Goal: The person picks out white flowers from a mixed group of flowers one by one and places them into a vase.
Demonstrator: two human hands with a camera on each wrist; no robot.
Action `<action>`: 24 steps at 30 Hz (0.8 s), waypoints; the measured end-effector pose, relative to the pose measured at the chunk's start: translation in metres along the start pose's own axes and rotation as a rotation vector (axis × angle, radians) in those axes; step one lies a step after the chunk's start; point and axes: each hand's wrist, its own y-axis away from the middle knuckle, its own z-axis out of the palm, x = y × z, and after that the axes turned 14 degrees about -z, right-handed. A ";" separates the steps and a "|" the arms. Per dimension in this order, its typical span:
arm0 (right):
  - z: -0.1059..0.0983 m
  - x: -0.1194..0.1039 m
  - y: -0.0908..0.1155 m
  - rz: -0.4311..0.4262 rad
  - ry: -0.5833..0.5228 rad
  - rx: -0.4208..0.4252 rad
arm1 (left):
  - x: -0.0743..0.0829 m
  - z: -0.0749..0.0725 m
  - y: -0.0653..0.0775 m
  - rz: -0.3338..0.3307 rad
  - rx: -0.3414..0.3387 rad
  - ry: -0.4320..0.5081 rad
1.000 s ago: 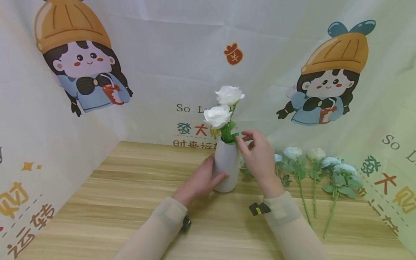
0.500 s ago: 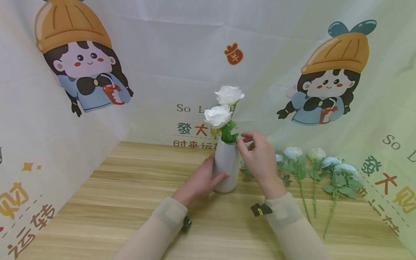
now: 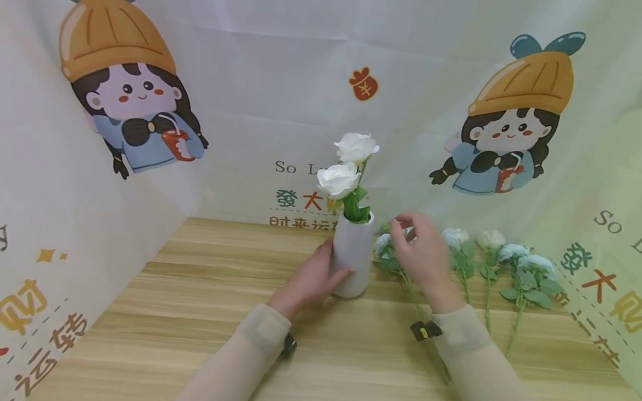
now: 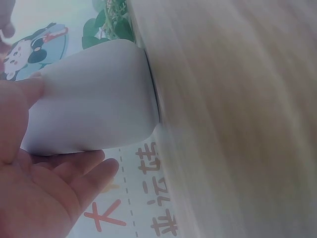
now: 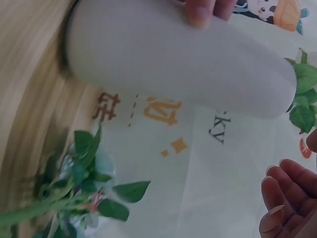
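We see the right hand [image 3: 423,259] now away from the mouth of the smooth white tapered vase [image 3: 353,262], where its fingertips were a moment ago. It hovers farther right with its fingers loosely bent, and the right wrist view shows nothing between them. The vase stands upright on the light wood-grain tabletop [image 3: 175,312], to the left of that hand, with the left hand [image 3: 308,275] wrapped round its near side, thumb across the front. With the right hand off, the two white artificial roses [image 3: 338,180] stand in the vase by themselves, which we take to mean that they are settled. The withdrawal also uncovers a pale blue artificial flower with green leaves [image 3: 385,248] lying just left of the right hand; its leaves overlap the fingertips in the head view, so we cannot judge the gap there. More pale artificial flowers [image 3: 534,267] lie to that hand's right.
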 end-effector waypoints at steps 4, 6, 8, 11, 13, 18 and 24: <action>-0.006 0.017 0.010 0.029 0.051 -0.043 | 0.001 0.000 0.000 -0.003 -0.002 0.000; -0.010 0.027 0.015 0.040 0.077 -0.052 | 0.001 -0.001 0.000 0.000 0.000 -0.001; -0.013 0.039 0.020 0.045 0.084 -0.052 | 0.002 -0.001 0.000 0.003 0.000 -0.003; -0.020 0.056 0.027 0.099 0.093 -0.088 | 0.002 -0.001 0.000 0.008 0.002 -0.009; -0.026 0.068 0.031 0.154 0.105 -0.128 | 0.002 -0.001 0.000 0.004 -0.002 -0.009; -0.044 0.094 0.043 0.329 0.161 -0.300 | 0.002 0.000 0.001 -0.009 -0.010 -0.012; -0.058 0.114 0.053 0.513 0.198 -0.599 | 0.003 0.001 0.001 -0.024 -0.013 -0.013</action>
